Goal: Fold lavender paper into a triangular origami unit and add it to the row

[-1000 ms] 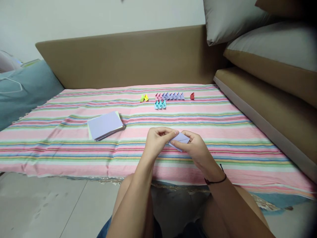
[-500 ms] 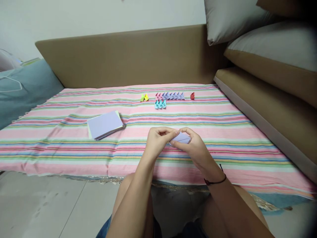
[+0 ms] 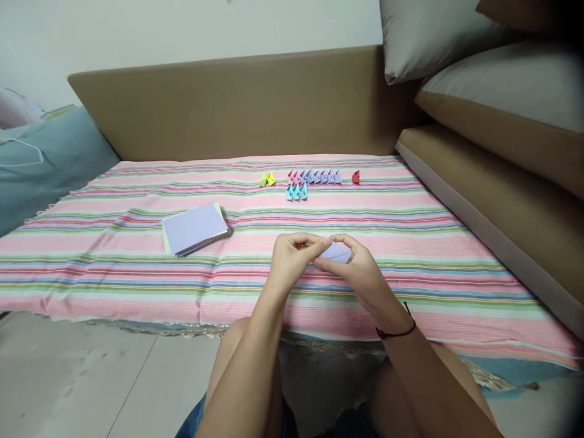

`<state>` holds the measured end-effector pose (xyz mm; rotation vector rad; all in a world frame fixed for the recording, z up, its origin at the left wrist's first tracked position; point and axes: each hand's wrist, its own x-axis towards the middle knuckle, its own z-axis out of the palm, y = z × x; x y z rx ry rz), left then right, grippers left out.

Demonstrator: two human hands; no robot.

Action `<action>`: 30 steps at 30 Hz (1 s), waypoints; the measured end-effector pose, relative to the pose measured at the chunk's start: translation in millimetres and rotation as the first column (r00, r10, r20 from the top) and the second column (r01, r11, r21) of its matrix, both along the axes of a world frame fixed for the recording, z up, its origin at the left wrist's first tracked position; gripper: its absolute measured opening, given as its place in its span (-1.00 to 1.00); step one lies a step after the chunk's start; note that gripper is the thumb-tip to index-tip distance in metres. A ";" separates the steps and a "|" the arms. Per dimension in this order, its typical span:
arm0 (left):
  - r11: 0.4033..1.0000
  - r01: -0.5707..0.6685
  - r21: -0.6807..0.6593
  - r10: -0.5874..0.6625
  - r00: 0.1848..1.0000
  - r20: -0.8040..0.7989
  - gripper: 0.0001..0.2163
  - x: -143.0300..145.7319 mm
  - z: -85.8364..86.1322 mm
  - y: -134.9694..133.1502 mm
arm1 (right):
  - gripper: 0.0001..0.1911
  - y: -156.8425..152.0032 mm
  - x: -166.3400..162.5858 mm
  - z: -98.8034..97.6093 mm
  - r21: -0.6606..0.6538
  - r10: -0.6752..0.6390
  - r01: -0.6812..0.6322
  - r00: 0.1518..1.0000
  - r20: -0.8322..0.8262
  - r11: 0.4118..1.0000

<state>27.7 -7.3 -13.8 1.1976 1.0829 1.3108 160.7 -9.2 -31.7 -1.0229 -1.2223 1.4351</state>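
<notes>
A small folded piece of lilac paper (image 3: pixel 338 252) is held up between my hands, above the striped cloth (image 3: pixel 255 292). My left hand (image 3: pixel 296 252) pinches its left end between thumb and fingers. Around the right side, my right hand (image 3: pixel 353 258) is closed, thumb along the lower edge and fingers curled over the top. Part of the paper is hidden by my fingers. To the left lies a stack of coloured paper (image 3: pixel 195 228) with a lilac sheet on top.
Small folded paper shapes stand farther back: yellow ones (image 3: pixel 267 179), a pink and lilac row (image 3: pixel 319 177), turquoise ones (image 3: pixel 296 192) and a red one (image 3: pixel 356 177). A brown backrest (image 3: pixel 237 109) is behind them. Cushions (image 3: pixel 493 170) are piled on the right.
The view has shifted very slightly. Both hands keep their hold on the lilac paper in almost the same place.
</notes>
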 end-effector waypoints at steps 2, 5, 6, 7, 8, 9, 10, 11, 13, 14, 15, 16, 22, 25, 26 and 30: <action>1.000 -0.025 0.004 0.025 1.000 -0.005 -0.84 -2.1 0.1 0.6 | -0.57 1.4 1.7 0.6 -0.027 0.030 -0.031 0.999 -0.029 0.999; 0.999 -0.049 0.018 0.049 0.999 -0.021 -0.85 -5.6 0.6 1.3 | -0.61 4.6 6.3 -0.5 -0.067 0.038 -0.043 0.997 -0.069 0.997; 0.998 -0.053 0.022 0.054 0.998 -0.032 -0.85 -6.5 0.7 1.5 | -0.62 5.7 8.2 -1.4 -0.068 0.033 -0.038 0.997 -0.072 0.997; 0.998 -0.060 0.025 0.061 0.997 -0.044 -0.85 -7.2 0.7 1.6 | -0.62 6.7 10.0 -2.4 -0.066 0.027 -0.031 0.997 -0.068 0.997; 0.998 -0.065 0.025 0.066 0.996 -0.054 -0.85 -7.5 0.5 1.8 | -0.63 7.6 11.8 -3.5 -0.062 0.022 -0.026 0.998 -0.060 0.998; 0.997 -0.068 0.022 0.069 0.996 -0.062 -0.85 -7.4 0.1 2.0 | -0.64 8.3 13.2 -4.5 -0.058 0.017 -0.019 0.999 -0.050 0.998; 0.997 -0.070 0.017 0.071 0.995 -0.066 -0.84 -7.0 -0.5 2.4 | -0.64 8.8 14.2 -5.3 -0.055 0.011 -0.014 0.999 -0.040 0.998; 0.997 -0.071 0.014 0.072 0.995 -0.066 -0.84 -6.3 -1.5 2.8 | -0.65 9.0 14.7 -5.8 -0.052 0.007 -0.009 0.999 -0.034 0.999; 0.998 -0.066 0.019 0.066 0.997 -0.041 -0.82 -4.3 -3.8 4.0 | -0.66 9.1 14.6 -6.0 -0.046 -0.023 0.021 0.999 -0.043 0.999; 0.998 -0.051 0.022 0.052 0.998 -0.019 -0.81 -3.0 -5.0 4.5 | -0.66 8.9 14.0 -5.8 -0.044 -0.053 0.051 0.997 -0.059 0.998; 0.999 -0.030 0.019 0.030 1.000 0.002 -0.79 -1.7 -6.2 4.9 | -0.66 8.8 13.4 -5.5 -0.042 -0.089 0.086 0.993 -0.078 0.995; 1.000 -0.006 0.012 0.006 1.000 0.019 -0.77 -0.4 -7.1 5.2 | -0.66 8.6 12.7 -5.1 -0.041 -0.129 0.126 0.987 -0.094 0.991; 0.999 -0.044 -0.021 0.045 0.999 0.024 -0.82 7.6 -9.1 4.3 | -0.65 7.2 8.6 -4.0 -0.008 -0.237 0.238 0.965 -0.114 0.971; 0.996 -0.090 -0.027 0.090 0.996 0.002 -0.84 9.6 -8.5 3.8 | -0.65 6.8 6.4 -4.1 0.003 -0.238 0.240 0.964 -0.118 0.971; 0.995 -0.099 -0.030 0.099 0.995 -0.006 -0.84 9.6 -8.1 3.7 | -0.65 6.8 5.9 -4.1 0.006 -0.235 0.237 0.965 -0.120 0.971; 0.994 -0.091 -0.058 0.090 0.996 -0.016 -0.84 5.6 -5.4 2.8 | -0.68 7.0 5.6 -3.7 0.013 -0.228 0.231 0.967 -0.118 0.973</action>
